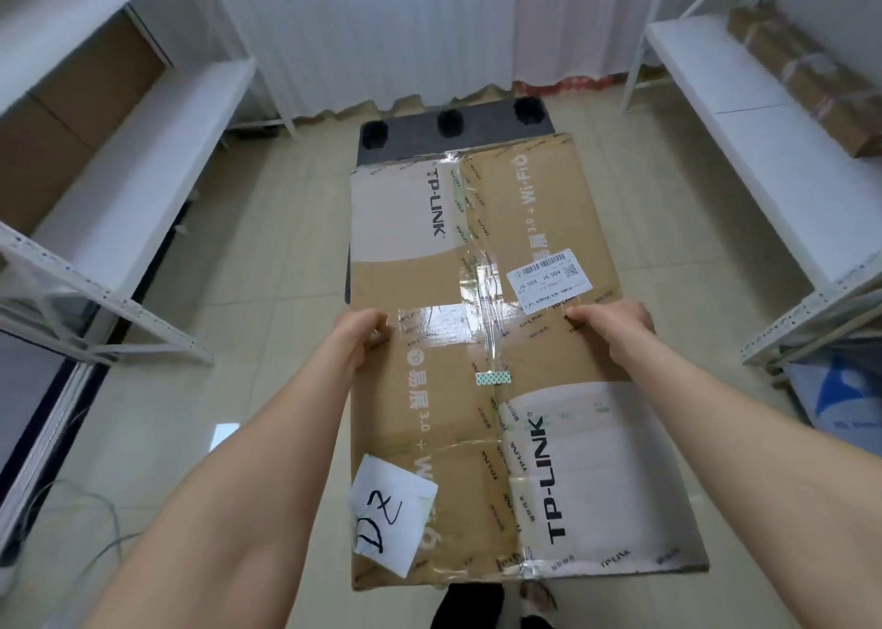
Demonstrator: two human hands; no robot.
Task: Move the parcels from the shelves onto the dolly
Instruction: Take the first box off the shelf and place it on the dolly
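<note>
A person holds a big flat cardboard box point(477, 342) out in front with both hands. The box is taped along its seams and printed with "TP-LINK". The left hand point(365, 337) grips the box's left edge about halfway along, with the fingers curled round the edge. The right hand point(615, 318) grasps the opposite edge at the same level, its fingertips pressed on the top face just beside a white shipping label point(549, 280). A white paper note point(393, 516) marked "D2" is stuck near the box's near left corner.

The box lies lengthways over a dark dolly point(415, 144) on the tiled floor point(267, 256) and hides most of it. Only the dolly's far end shows past the box's far edge, with three black round parts along it. Whether the box already touches the dolly cannot be told. The near end of the box hangs above the person's dark shoes point(477, 604).

White metal shelves stand on both sides. The left shelf point(143, 175) has a brown carton point(71, 117) at its back. The right shelf point(763, 117) carries a long brown taped parcel point(802, 74). A white curtain point(382, 31) closes the far end.
</note>
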